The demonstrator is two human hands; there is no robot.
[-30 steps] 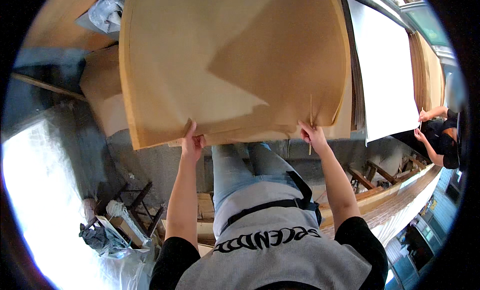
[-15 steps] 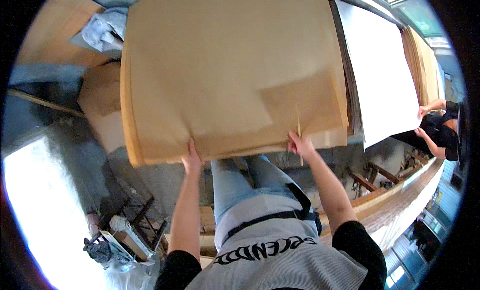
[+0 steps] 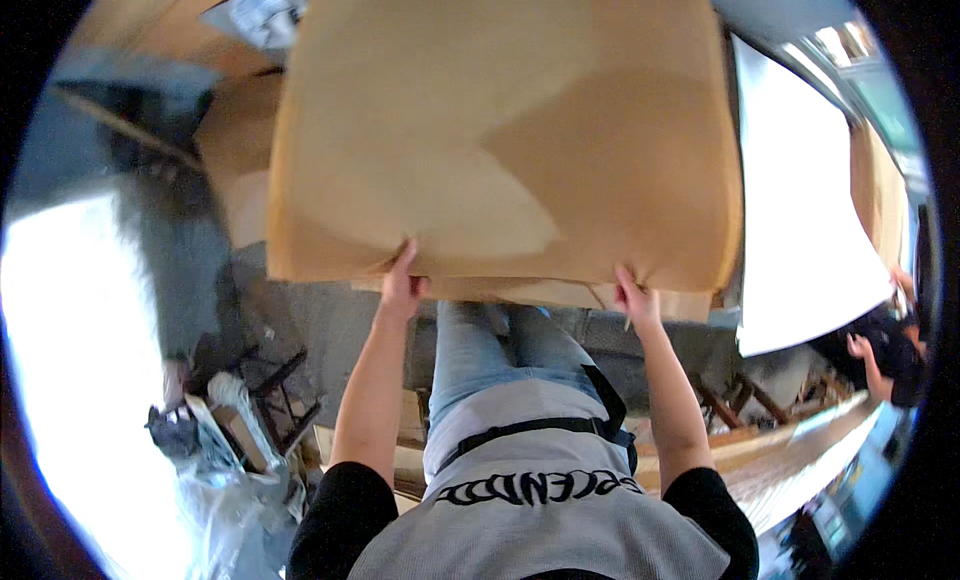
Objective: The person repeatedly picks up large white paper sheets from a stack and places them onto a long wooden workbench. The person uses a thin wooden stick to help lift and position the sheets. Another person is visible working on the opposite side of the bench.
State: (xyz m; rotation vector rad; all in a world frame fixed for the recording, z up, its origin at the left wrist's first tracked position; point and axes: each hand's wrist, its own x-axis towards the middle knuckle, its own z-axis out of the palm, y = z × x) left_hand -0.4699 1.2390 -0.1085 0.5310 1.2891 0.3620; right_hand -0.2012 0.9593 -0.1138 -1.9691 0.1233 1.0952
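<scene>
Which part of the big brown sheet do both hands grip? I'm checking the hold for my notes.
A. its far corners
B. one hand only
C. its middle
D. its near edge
D: the left hand and right hand both pinch the brown sheet along its near edge.

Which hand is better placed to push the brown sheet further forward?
Probably the left hand: its fingers lie up on the brown paper sheet. The right hand grips only the near edge.
</scene>
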